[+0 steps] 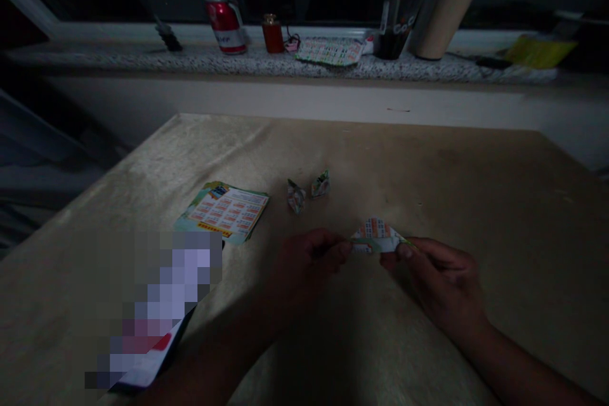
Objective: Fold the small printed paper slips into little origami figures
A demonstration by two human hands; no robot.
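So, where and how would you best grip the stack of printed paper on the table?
Probably pinch the stack of printed paper by its right edge, coming from the right, the side the left hand is on. It lies flat, so its thin edges offer the likeliest grip, and the phone sits close to its near side.

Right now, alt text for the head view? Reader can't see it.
A person's left hand and right hand pinch a folded printed paper above a tan table. Two folded paper pieces lie beyond, with a stack of printed sheets to their left and a pixelated object nearer. A windowsill behind holds a red can and a lidded cup.
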